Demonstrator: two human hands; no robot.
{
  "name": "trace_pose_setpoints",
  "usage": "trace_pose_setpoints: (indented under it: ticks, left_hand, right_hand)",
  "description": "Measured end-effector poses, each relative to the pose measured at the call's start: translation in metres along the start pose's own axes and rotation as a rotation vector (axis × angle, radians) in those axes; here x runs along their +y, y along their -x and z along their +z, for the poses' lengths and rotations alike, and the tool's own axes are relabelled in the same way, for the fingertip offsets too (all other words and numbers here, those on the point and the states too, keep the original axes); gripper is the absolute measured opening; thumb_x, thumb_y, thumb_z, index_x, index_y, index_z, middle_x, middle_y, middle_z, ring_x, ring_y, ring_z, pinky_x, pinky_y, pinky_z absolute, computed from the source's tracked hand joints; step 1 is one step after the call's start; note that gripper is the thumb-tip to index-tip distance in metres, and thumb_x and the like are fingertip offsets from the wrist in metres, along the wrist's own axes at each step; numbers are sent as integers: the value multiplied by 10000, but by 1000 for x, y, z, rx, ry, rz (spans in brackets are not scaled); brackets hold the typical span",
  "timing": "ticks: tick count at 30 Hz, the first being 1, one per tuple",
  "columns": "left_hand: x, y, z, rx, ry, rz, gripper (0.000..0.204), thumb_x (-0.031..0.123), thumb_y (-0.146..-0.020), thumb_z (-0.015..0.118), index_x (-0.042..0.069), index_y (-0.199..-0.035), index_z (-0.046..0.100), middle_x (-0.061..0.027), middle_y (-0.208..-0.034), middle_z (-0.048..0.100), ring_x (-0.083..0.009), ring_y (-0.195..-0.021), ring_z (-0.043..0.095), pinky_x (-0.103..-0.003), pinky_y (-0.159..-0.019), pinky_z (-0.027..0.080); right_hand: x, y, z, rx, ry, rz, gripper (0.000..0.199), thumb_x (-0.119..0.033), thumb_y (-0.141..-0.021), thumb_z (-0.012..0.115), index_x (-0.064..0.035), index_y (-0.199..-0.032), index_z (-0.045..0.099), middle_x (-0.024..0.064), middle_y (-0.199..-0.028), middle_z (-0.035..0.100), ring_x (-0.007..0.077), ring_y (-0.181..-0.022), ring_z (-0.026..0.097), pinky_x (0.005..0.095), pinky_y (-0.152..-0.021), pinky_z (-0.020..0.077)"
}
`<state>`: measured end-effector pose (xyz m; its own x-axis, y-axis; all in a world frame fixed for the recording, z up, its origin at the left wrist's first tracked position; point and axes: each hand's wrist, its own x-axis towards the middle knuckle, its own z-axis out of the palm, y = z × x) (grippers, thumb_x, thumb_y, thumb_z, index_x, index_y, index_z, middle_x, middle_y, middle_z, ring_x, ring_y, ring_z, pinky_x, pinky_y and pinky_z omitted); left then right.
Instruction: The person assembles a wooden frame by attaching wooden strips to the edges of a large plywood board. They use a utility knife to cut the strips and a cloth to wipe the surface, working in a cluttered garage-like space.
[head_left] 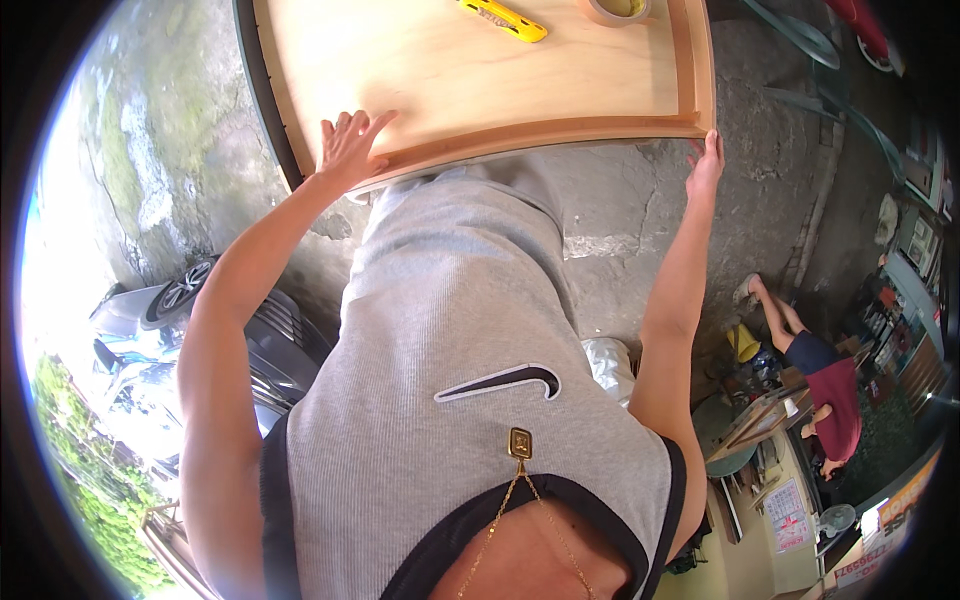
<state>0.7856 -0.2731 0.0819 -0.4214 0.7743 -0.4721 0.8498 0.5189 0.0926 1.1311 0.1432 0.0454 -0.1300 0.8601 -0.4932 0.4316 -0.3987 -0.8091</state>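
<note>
In front of me lies a wide, shallow wooden panel (520,95) with a raised rim along its edges, its left side dark. My left hand (350,148) is at its near left corner, fingers spread above the board and the thumb near the rim. At the near right corner my right hand (706,163) touches the frame from outside, fingers stretched upward and thumb apart. A yellow utility knife (505,18) rests on the board toward the far side. Right of it lies a roll of tape (615,10), partly cut off by the picture's upper edge.
Cracked, stained concrete floor (640,205) surrounds the panel. A parked motor vehicle (180,300) stands at the left. To the right, another person (835,400) in a dark red top is near a cluttered bench, with a yellow container (743,343) close by. Hoses or straps (810,45) lie at the far right.
</note>
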Motion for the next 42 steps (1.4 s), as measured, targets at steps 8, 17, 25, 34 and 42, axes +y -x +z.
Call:
trace_pose_setpoints:
  ticks: [8,17,25,34,42]
  left_hand:
    - [-39,26,15,58,-82,-5,782,280,-671,788,335,-1339,385,-5,-982,516,-195,-954,476,-398,-803,302]
    - [-63,43,22,70,-78,-32,776,276,-663,787,335,-1327,390,11,-1011,531,-199,-984,472,-403,-808,300]
    - [-52,36,14,47,-39,-141,723,211,-633,783,312,-1258,435,11,-1064,547,-208,-1039,469,-417,-813,303]
    - [-71,53,25,103,-47,-121,695,281,-625,803,293,-1232,464,3,-1026,528,-212,-1038,443,-411,-823,291]
    - [-86,65,21,76,-113,-76,702,278,-627,802,267,-1238,458,2,-1027,515,-212,-1026,438,-406,-828,296]
  right_hand:
    - [-3,0,1,-18,13,-4,611,-445,-928,489,-96,-1406,337,69,-1385,403,235,-1129,508,515,-1002,258]
    - [-1,-3,-2,-18,-14,25,613,-447,-932,477,-99,-1413,322,78,-1402,384,251,-1157,494,528,-1039,222]
    - [2,-4,-2,-28,-16,28,653,-463,-928,474,-107,-1434,264,93,-1427,342,256,-1166,491,533,-1038,218]
    - [1,-6,-4,-44,4,23,654,-477,-920,475,-127,-1433,270,85,-1445,327,252,-1170,495,564,-1033,189]
    - [2,-6,-4,-31,-10,33,662,-476,-920,478,-132,-1440,256,83,-1455,314,251,-1180,490,553,-1034,192]
